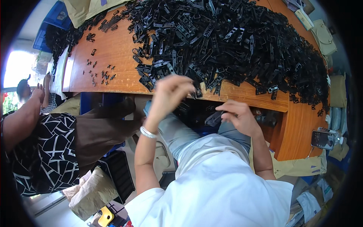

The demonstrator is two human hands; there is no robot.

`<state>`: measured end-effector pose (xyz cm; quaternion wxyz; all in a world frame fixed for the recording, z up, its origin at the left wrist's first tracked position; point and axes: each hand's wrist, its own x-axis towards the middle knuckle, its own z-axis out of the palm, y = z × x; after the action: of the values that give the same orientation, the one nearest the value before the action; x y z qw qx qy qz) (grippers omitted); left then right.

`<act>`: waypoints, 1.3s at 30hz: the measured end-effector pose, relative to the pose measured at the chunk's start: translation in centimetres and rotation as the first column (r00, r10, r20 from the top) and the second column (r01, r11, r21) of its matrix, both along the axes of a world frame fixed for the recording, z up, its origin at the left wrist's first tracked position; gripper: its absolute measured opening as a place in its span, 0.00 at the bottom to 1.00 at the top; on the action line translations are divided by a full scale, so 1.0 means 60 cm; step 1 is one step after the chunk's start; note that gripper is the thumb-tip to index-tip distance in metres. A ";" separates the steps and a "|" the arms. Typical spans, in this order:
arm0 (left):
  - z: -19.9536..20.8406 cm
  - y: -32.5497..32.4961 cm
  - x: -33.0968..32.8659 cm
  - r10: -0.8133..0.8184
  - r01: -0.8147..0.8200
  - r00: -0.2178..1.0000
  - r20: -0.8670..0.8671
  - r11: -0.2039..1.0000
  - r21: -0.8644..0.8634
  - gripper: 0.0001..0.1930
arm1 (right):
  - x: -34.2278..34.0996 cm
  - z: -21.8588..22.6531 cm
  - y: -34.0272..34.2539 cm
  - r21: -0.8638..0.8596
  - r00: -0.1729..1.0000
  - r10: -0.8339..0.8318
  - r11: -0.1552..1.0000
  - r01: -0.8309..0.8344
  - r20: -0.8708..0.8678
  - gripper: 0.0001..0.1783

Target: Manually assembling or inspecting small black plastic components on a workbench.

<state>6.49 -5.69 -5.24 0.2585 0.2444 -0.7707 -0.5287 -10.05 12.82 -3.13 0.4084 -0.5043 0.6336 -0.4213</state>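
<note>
A great heap of black plastic parts [227, 41], many long and narrow like clips, covers much of the wooden table [117, 41]. My left hand [170, 94], with a silver bracelet [148, 132] on its wrist, is raised at the heap's near edge. Motion smears its bent fingers, so I cannot tell whether they grip anything. Beyond the table's front edge, above my lap, my right hand [241, 116] pinches a dark elongated black plastic part [214, 118] between thumb and fingers.
Small black pieces [107, 75] lie scattered on the table's left. Another person [45, 147] in a patterned top sits at my left. A phone [323, 140] stands at the right beside the table; a pale bag [324, 38] lies further back. A black crate [117, 176] is at lower left.
</note>
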 end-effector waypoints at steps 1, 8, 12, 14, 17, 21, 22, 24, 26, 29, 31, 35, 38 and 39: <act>-0.012 -0.039 0.009 0.155 -0.157 0.987 0.028 0.986 0.059 0.06 | 0.005 -0.018 0.006 0.064 0.999 0.015 0.998 -0.012 -0.040 0.13; -0.094 -0.285 0.040 0.718 -0.582 0.617 0.322 0.692 -0.428 0.14 | 0.015 -0.049 0.023 0.011 0.985 -0.063 0.998 0.066 -0.159 0.11; -0.094 -0.324 0.034 0.685 -0.521 0.399 0.610 0.716 -0.463 0.21 | 0.005 -0.030 0.027 0.029 0.981 -0.157 0.987 0.161 -0.117 0.08; -0.096 -0.337 0.039 0.623 -0.532 0.463 0.630 0.764 -0.365 0.20 | -0.008 -0.018 0.028 0.015 0.965 -0.239 0.970 0.242 -0.104 0.07; -0.099 -0.336 0.031 0.615 -0.538 0.472 0.632 0.769 -0.346 0.19 | -0.032 -0.016 0.019 -0.048 0.902 -0.414 0.910 0.412 -0.125 0.06; -0.102 -0.336 0.031 0.665 -0.544 0.509 0.546 0.741 -0.395 0.18 | -0.059 -0.018 0.001 -0.216 0.754 -0.592 0.806 0.552 -0.285 0.05; -0.105 -0.334 0.033 0.676 -0.554 0.547 0.494 0.734 -0.392 0.17 | -0.065 -0.016 0.000 -0.262 0.683 -0.634 0.773 0.578 -0.362 0.05; -0.097 -0.316 0.031 0.674 -0.578 0.601 0.429 0.738 -0.350 0.16 | -0.085 -0.022 0.015 -0.343 0.610 -0.704 0.710 0.615 -0.363 0.05; -0.103 -0.321 0.042 0.669 -0.569 0.693 0.268 0.736 -0.368 0.15 | -0.100 -0.020 0.037 -0.356 0.442 -0.800 0.584 0.730 -0.407 0.05; -0.101 -0.312 0.046 0.767 -0.667 0.632 0.113 0.612 -0.425 0.16 | -0.103 -0.014 0.058 -0.347 0.423 -0.789 0.588 0.731 -0.446 0.05; -0.082 -0.287 0.033 0.820 -0.755 0.572 0.016 0.534 -0.380 0.15 | -0.099 -0.015 0.070 -0.335 0.424 -0.753 0.622 0.708 -0.504 0.04; -0.030 -0.179 -0.014 0.679 -0.684 0.722 -0.133 0.730 0.016 0.14 | -0.105 -0.031 0.092 -0.413 0.275 -0.813 0.515 0.751 -0.514 0.05; 0.014 -0.075 -0.039 0.359 -0.320 0.919 -0.162 0.920 0.228 0.16 | -0.105 -0.033 0.103 -0.383 0.295 -0.831 0.494 0.780 -0.471 0.05; 0.015 -0.047 -0.047 0.291 -0.256 0.949 -0.117 0.934 0.251 0.16 | -0.103 -0.035 0.104 -0.357 0.324 -0.791 0.545 0.759 -0.519 0.06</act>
<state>3.66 -8.54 -4.36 0.3573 0.3371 -0.6396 -0.5913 -16.25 19.04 -5.23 -0.0918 -0.2586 0.8814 -0.3845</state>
